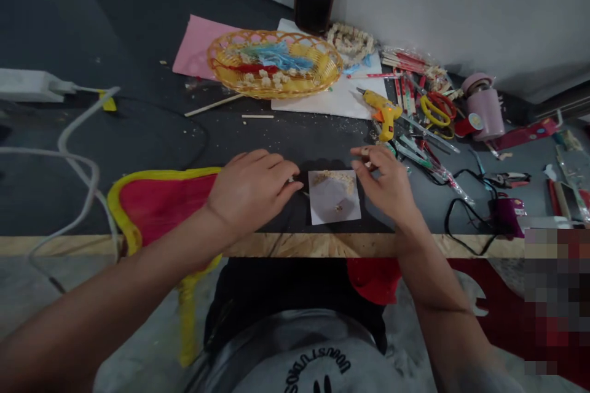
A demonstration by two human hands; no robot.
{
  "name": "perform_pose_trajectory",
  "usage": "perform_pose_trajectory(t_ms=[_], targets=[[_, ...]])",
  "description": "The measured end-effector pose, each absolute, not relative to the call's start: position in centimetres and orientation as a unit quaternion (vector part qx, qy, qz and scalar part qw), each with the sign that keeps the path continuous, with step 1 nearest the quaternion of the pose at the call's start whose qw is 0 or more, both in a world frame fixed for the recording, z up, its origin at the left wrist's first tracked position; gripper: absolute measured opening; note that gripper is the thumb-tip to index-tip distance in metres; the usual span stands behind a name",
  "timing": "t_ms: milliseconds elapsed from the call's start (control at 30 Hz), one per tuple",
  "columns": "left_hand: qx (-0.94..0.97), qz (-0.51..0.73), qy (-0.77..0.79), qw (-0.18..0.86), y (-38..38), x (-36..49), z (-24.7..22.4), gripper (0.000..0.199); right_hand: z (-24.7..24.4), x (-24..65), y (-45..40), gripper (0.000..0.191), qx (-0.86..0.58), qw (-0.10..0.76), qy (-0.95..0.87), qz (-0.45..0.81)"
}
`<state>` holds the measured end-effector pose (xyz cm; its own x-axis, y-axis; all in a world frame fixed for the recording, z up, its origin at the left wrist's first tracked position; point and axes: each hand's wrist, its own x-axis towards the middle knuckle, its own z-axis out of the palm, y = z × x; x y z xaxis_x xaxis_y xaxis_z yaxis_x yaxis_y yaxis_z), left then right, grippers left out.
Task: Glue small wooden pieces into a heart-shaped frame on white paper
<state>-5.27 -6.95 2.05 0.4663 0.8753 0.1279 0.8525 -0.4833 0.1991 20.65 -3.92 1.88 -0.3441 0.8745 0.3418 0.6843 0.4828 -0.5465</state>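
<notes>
Well, the paper lies flat on the bench, near the front edge and between both hands. Pale crumbs sit along its far side, with a little heap nearer the person. The left hand is just beside it, and its grip looks pinched on a tiny bit. The right hand is across from it, thumb and finger tips apart. A bump from a hand could slide the paper and spill the crumbs. A loose pinch could drop the bit. Farther off, the glue gun lies near the basket. Its tip may be hot, so a careless reach could burn a finger.
</notes>
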Motion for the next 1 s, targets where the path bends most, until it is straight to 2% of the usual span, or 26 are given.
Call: perform_pose_trajectory(t_ms=[100, 267, 500, 600, 800, 1000], targets=[[0.847, 0.143, 0.51, 0.055, -7.8, -7.3, 1.8, 0.024, 3.7, 21.7, -4.4, 0.014, -0.503, 0.358, -0.775, 0.132], [0.844, 0.151, 0.515, 0.019, -10.6, -9.7, 1.9, 0.029, 5.4, 24.9, -7.6, 0.009, -0.509, 0.375, -0.771, 0.08], [0.854, 0.151, 0.498, -0.013, -14.3, -9.3, 1.9, 0.026, 1.7, 28.3, -12.9, 0.015, -0.545, 0.344, -0.76, 0.086], [0.868, 0.145, 0.475, -0.024, -14.6, -7.8, 2.5, 0.027, -0.2, 28.3, -13.7, 0.015, -0.549, 0.363, -0.747, 0.092], [0.886, 0.088, 0.455, -0.028, -12.5, -3.5, 4.3, 0.035, -2.3, 27.6, -14.4, 0.015, -0.544, 0.398, -0.728, 0.125], [0.906, 0.014, 0.419, -0.056, -8.6, -0.9, 3.4, 0.047, -2.4, 27.8, -14.6, 0.013, -0.53, 0.413, -0.729, 0.128]])
